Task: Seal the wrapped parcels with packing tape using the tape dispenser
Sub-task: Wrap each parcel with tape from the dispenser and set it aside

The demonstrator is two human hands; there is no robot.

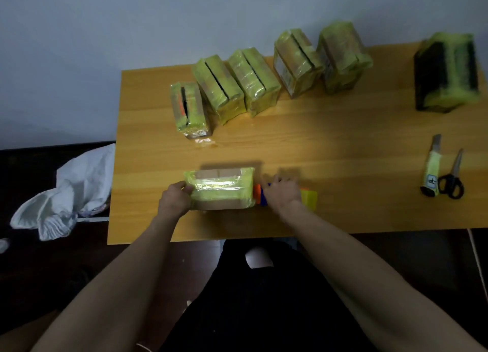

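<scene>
A cardboard parcel point(221, 188) wrapped in yellow-green tape lies near the front of the wooden table point(330, 145). My left hand point(175, 199) grips its left end. My right hand point(284, 192) holds the tape dispenser point(260, 194), whose orange and blue parts sit against the parcel's right end; its yellow tape roll point(309, 198) shows past my wrist. Several taped parcels point(237, 85) stand in a row at the back of the table.
A dark parcel with yellow tape point(446, 73) stands at the back right. A utility knife point(431, 166) and black scissors point(452, 178) lie at the right edge. A white cloth point(71, 188) lies left of the table. A wall rises behind.
</scene>
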